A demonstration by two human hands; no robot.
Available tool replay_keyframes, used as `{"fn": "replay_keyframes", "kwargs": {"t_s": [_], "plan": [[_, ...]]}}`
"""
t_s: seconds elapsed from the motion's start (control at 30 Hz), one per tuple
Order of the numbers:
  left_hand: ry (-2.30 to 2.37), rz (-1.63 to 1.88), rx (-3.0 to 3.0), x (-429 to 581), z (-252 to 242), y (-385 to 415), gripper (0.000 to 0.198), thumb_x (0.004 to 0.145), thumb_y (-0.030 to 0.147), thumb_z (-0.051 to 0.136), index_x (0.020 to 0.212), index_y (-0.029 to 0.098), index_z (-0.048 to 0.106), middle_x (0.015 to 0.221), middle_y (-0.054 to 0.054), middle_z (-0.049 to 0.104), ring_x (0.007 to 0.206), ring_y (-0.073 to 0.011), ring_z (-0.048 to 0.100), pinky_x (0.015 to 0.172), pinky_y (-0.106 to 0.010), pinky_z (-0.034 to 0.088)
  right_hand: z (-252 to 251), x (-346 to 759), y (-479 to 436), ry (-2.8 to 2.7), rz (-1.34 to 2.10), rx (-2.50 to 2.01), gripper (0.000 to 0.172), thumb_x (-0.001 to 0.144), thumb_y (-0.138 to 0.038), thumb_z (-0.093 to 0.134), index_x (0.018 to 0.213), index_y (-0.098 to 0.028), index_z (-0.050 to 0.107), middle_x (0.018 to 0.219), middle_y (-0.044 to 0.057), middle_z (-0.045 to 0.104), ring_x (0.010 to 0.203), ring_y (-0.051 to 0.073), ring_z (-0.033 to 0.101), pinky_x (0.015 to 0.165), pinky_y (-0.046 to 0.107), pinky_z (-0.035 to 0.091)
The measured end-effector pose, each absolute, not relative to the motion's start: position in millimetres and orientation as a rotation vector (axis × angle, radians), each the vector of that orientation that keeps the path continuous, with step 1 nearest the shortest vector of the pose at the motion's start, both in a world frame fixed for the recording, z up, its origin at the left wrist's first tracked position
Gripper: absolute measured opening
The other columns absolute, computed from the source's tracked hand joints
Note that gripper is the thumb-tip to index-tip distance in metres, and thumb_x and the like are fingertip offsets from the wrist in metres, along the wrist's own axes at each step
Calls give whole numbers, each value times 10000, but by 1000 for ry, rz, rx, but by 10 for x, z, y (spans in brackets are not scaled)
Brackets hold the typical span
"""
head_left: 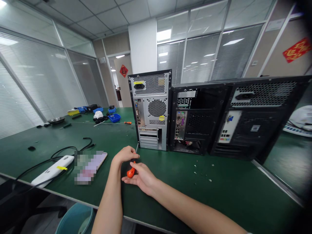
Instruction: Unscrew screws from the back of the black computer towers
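My right hand [143,177] holds the orange handle of a screwdriver [131,172] between thumb and fingers. My left hand [127,154] is closed around the front of the same screwdriver, near its shaft. The thin metal shaft points away from me and meets the lower left corner of a computer case [151,110]. That case stands upright with its grey back panel, ports and fan grille facing me. The tip's exact contact with a screw is too small to make out.
Two more black computer cases [192,118] [262,120] stand to the right. Small bits [210,180] lie on the green table [175,195]. At left are a white power strip [54,170], black cables [59,150] and a phone [102,160]. Blue trays [114,118] sit behind; a teal bin [75,219] stands below.
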State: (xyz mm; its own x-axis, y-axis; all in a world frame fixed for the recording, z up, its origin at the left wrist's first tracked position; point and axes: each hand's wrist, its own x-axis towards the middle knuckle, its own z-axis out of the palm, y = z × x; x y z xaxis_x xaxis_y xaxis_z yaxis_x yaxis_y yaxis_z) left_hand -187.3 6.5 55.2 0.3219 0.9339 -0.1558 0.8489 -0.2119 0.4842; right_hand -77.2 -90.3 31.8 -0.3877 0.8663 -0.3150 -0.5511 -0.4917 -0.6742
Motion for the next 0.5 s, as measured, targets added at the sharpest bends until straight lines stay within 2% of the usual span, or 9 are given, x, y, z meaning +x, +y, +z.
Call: {"fn": "replay_keyframes", "kwargs": {"t_s": [0.13,0.3,0.5], "plan": [[1635,207,2144,-1844,568,34,256,602,408,539,532,164,511,519,26,490,557,-107,426,535,-224,293,316,-757,-903,-647,1985,-882,80,902,-230,399,846,-195,354,498,-53,533,519,196,677,569,311,552],[1714,162,2191,-1813,592,-1,215,609,379,532,546,174,546,528,15,506,565,-118,450,543,-232,298,273,-743,-885,-684,2015,-924,126,838,-211,486,861,-202,362,549,-35,572,435,189,635,414,277,503],[1798,95,2222,-1789,595,-13,200,623,372,532,603,183,595,594,-13,584,592,-134,509,542,-227,320,221,-785,-875,-673,1985,-889,193,830,-250,555,816,-203,368,522,-51,560,446,134,619,490,253,517]]}}
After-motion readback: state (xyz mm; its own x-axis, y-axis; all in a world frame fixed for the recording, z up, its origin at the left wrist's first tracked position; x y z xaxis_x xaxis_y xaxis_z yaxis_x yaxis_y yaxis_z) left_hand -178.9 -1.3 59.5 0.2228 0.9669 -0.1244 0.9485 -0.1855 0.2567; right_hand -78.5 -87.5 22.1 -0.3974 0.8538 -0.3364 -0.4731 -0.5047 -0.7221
